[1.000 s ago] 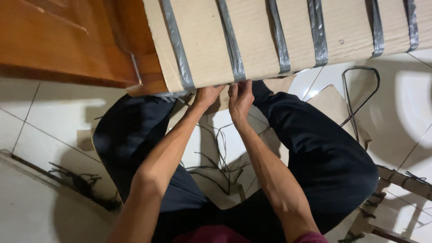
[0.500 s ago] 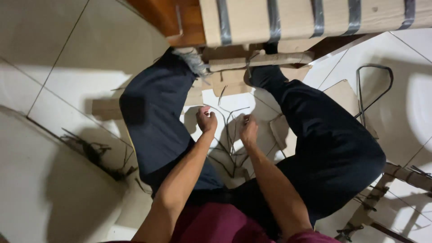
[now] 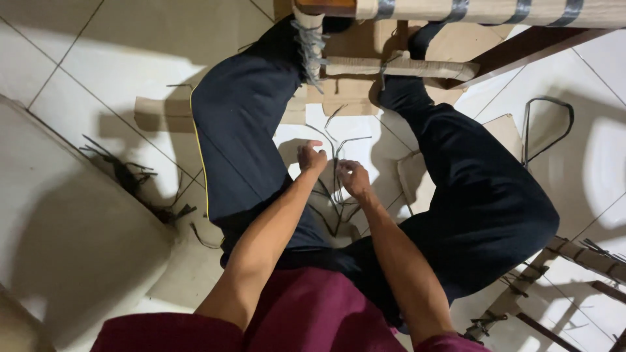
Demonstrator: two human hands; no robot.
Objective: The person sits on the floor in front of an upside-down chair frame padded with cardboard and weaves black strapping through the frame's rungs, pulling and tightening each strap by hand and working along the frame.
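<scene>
White tiled floor [image 3: 98,72], cardboard scraps scattered, and the person sits with legs spread. Both hands are down between the knees among cut grey straps [image 3: 339,169]: the left hand [image 3: 312,158] is clenched, what it grips cannot be told; the right hand [image 3: 355,179] pinches a strap just beside it. Better to gather strands near their ends. Half a second ago the hands were already low; a second ago they were up at the banded cardboard bundle [image 3: 482,10].

Dark navy trousers [image 3: 241,124] with a yellow seam, maroon shirt [image 3: 313,313], white floor tiles [image 3: 117,72], grey-banded tan cardboard [image 3: 482,10].
</scene>
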